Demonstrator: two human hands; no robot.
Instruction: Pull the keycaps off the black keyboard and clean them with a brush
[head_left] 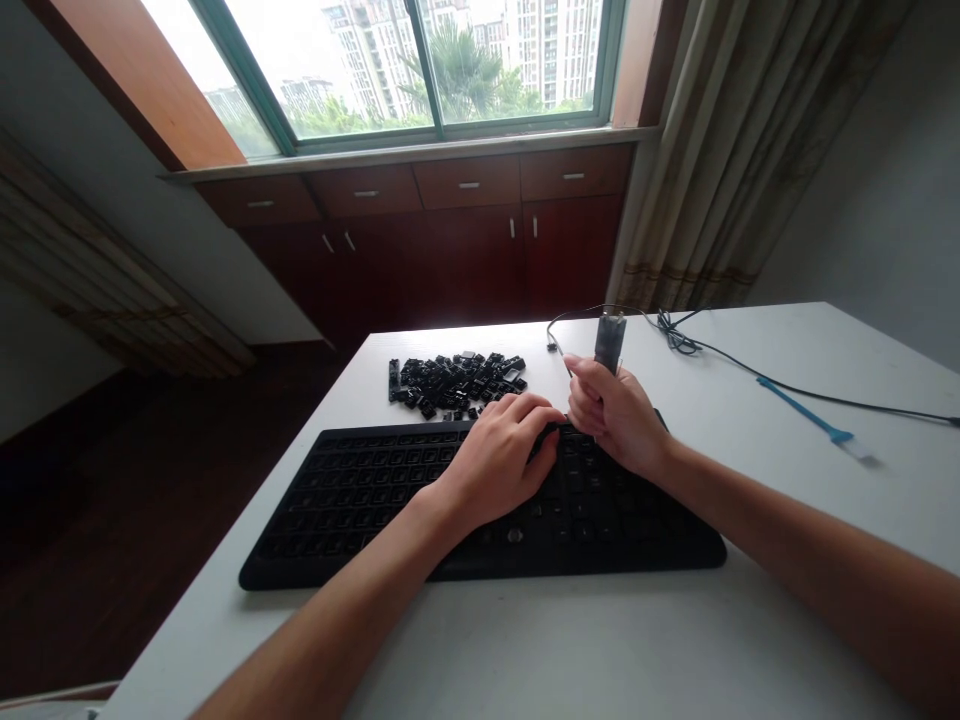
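- The right hand (pixel 619 410) is closed in a fist around a black-handled tool (pixel 610 342), whose upper end, with metal at the tip, sticks up above the thumb.
- The lower end of that tool is hidden by the fingers, so whether it touches anything below cannot be told.
- The left hand (pixel 514 450) lies palm down just beside the right one, fingers bent and close together, the thumb tucked near the forefinger; whether it pinches anything cannot be told.
- Beneath both hands, the black keyboard (pixel 360 490) lies flat, its long side running across the surface (pixel 555 640), which is white.
- The left part of the keyboard shows rows of bare key sockets; caps sit on keys towards its right end.
- Just beyond its far edge, a loose heap of black keycaps (pixel 457 380) is spread, some tipped on their sides.
- Beyond the right hand, a thin dark cable (pixel 810 385) curves over the surface, bunched into a coil at one point and running off to the right.
- Near the cable lies a blue brush (pixel 806 410) with a pale end.
- Farther back stand a reddish-brown cabinet (pixel 435 250), a window (pixel 439 132) above it, and patterned curtains (pixel 697 150) at either side.
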